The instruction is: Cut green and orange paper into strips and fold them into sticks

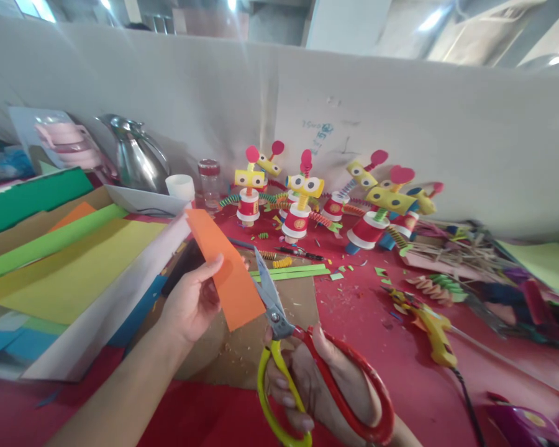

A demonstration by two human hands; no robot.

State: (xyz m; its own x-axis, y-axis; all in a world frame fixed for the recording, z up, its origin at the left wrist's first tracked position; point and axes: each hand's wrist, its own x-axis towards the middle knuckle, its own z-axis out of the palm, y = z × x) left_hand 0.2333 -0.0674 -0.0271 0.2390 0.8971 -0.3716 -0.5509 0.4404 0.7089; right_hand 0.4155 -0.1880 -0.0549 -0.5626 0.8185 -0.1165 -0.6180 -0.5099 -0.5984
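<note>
My left hand (193,301) pinches a strip of orange paper (228,273) by its left edge, thumb on top and fingers beneath. The strip is held up at a slant above a brown cardboard sheet (242,366). In my right hand (307,379) is a pair of scissors (274,316) with one red and one yellow handle. Its blades are parted and point up and away, beside the right edge of the strip near its lower corner. Whether they touch the paper, I cannot tell. Two light green paper strips (293,272) lie beyond the blades.
Paper-cup figures (295,220) with coiled arms stand at the back. A box of coloured paper (121,310) is at left, near a steel jug (137,155) and a glass jar (209,183). On the right lie a yellow glue gun (431,332), its cord, and thin sticks (456,251).
</note>
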